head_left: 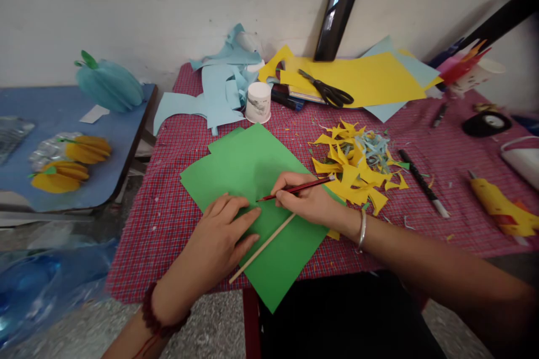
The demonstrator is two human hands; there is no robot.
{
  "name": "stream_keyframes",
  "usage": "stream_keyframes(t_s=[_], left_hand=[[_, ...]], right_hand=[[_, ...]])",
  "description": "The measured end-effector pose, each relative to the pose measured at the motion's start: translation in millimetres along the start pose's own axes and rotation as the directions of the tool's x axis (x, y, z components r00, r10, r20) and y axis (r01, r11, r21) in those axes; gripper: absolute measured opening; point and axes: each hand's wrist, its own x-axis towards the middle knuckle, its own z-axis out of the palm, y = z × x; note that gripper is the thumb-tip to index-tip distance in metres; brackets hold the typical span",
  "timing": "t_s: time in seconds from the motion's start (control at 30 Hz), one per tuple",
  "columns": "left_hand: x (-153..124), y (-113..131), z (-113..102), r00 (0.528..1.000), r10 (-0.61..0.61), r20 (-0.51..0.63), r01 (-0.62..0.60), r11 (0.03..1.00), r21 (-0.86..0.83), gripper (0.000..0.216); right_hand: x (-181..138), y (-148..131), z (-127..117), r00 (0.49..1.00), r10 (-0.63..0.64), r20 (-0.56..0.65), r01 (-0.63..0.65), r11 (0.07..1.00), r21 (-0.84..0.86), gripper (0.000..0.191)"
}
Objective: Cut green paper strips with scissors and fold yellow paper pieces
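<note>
Green paper sheets lie overlapping on a red checked tablecloth, one corner hanging past the front edge. My right hand grips a dark red pencil, its tip touching or just over the middle of the top sheet. Flat on the same paper rests my left hand, fingers spread, close to the pencil tip. A thin wooden stick lies slanted across the green sheet, its upper end beside my right hand.
Yellow and blue paper scraps are heaped right of the sheets. Farther back are a paper cup, black scissors, yellow paper and a leaning phone. A marker and yellow glue gun lie right. Paper pumpkins sit on a blue table.
</note>
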Motion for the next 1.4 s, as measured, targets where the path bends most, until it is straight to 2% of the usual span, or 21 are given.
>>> stream_keyframes(t_s=[0.37, 0.6, 0.83, 1.03, 1.4], left_hand=[[-1.0, -0.4, -0.4, 1.0, 0.011, -0.001, -0.011, 1.0, -0.005, 0.032], [0.1, -0.7, -1.1, 1.0, 0.017, -0.004, -0.017, 1.0, 0.001, 0.031], [1.1, -1.0, 0.2, 1.0, 0.025, -0.016, -0.025, 1.0, 0.0, 0.032], [1.7, 0.1, -0.5, 0.999, 0.032, -0.018, -0.032, 0.999, -0.003, 0.031], [0.2, -1.1, -2.0, 1.0, 0.028, -0.001, -0.028, 1.0, -0.009, 0.03]], right_hand=[[0.3, 0.5, -1.8, 1.0, 0.009, -0.016, -0.009, 1.0, 0.016, 0.011], [-0.4, 0.9, -3.2, 0.998, 0.048, -0.044, -0.043, 0.992, 0.118, 0.009], [-0.3, 2.3, -1.7, 1.0, 0.015, -0.016, -0.014, 0.998, 0.064, 0.011], [0.1, 3.4, -1.2, 0.998, -0.009, -0.065, 0.013, 0.999, 0.05, 0.01], [-1.0, 2.9, -2.0, 0.998, 0.008, -0.057, -0.003, 0.996, 0.092, 0.009]])
